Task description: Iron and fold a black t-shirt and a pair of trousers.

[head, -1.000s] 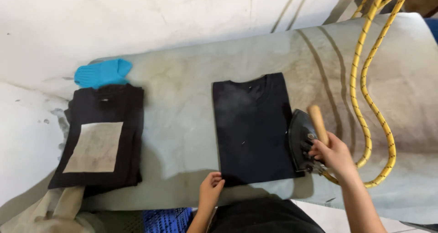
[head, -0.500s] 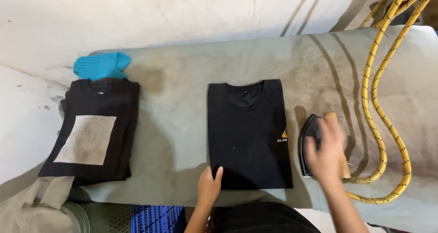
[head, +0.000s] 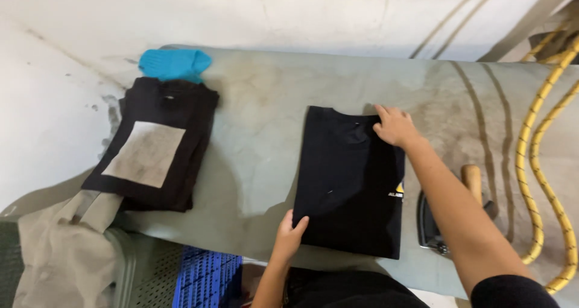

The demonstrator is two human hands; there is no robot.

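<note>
Right hand [head: 395,127] has let go of the iron [head: 435,223] and now sits flat on the shirt's [head: 350,181] top right corner, fingers loosely spread. I see the left hand [head: 291,232] gripping the bottom left edge, fingers together on top. Shirt lies folded mid-board [head: 259,115], iron just right of it, black stack [head: 154,145] well left.
</note>
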